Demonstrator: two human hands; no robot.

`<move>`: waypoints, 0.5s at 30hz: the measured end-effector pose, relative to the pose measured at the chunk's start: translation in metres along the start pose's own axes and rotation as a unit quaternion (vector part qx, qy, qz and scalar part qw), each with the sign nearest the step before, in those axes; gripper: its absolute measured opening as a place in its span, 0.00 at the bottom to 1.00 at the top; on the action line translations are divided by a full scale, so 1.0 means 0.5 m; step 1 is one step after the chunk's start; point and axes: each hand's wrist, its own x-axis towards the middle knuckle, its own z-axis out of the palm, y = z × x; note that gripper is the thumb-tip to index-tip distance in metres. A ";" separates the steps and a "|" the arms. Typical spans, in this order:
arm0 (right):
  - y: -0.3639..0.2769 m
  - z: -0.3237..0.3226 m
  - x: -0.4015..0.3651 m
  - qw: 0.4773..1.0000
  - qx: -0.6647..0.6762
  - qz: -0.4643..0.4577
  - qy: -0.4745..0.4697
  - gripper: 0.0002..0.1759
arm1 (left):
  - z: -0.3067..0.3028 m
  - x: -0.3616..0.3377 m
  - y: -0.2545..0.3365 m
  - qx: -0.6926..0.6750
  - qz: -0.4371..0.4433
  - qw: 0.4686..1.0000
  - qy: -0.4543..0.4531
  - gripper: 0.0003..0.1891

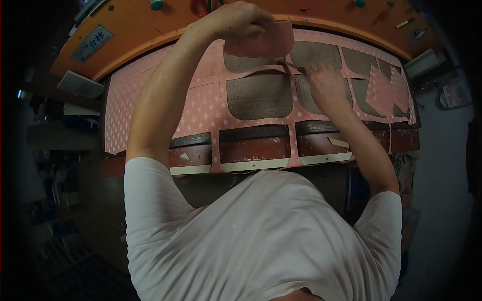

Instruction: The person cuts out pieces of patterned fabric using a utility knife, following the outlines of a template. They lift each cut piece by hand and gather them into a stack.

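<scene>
My left hand grips a pink cut piece with rounded corners, lifted above the far part of the sheet. My right hand is closed on a thin dark tool, whose tip points left, close to a strip between two openings. Under both hands lies a pink patterned sheet with several pocket-shaped openings, through which a scored grey-brown surface shows. At the right, loose pink pieces lie over the openings.
An orange machine beam with a blue and white label spans the far side. Green knobs sit on top of it. Pale scraps lie on the dark red near edge. Grey boxes flank the work surface.
</scene>
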 end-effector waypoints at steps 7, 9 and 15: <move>0.096 -0.035 -0.140 0.985 0.116 0.126 0.029 0.23 | -0.018 0.013 0.024 -0.015 -0.030 0.995 0.090 0.25; 0.109 -0.057 -0.211 0.959 0.184 0.216 0.020 0.22 | -0.001 0.033 0.038 -0.117 -0.071 0.989 0.050 0.25; 0.087 -0.052 -0.426 0.754 0.448 0.469 0.102 0.20 | 0.105 0.160 0.131 -0.430 -0.139 0.890 -0.070 0.29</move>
